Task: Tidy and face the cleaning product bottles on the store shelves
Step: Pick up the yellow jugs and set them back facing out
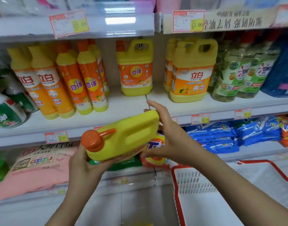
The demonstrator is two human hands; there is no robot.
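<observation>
We hold the yellow jug (pixel 123 137) sideways, cap (pixel 92 141) at nine o'clock: left hand (pixel 84 163) curled beneath it, right hand (pixel 166 137) splayed wide at its three o'clock end.

Showed only two arms, cut off by the bottom and right edges; gave no view of the rest of the body. Showed a left forearm (pixel 71 201) bare along all its visible length; looked slim and smooth; narrowed toward the wrist. Showed a right forearm (pixel 237 185) likewise bare; took up more of the view; looked broader toward the frame corner. Ended in a bare left hand (pixel 81 162) with a short thumb (pixel 82 146), rounded at the tip. Ended on the other side in a bare right hand (pixel 169 137); had slender, tapered fingers (pixel 152 104) and faint knuckles; left the nails too blurred to judge.
</observation>
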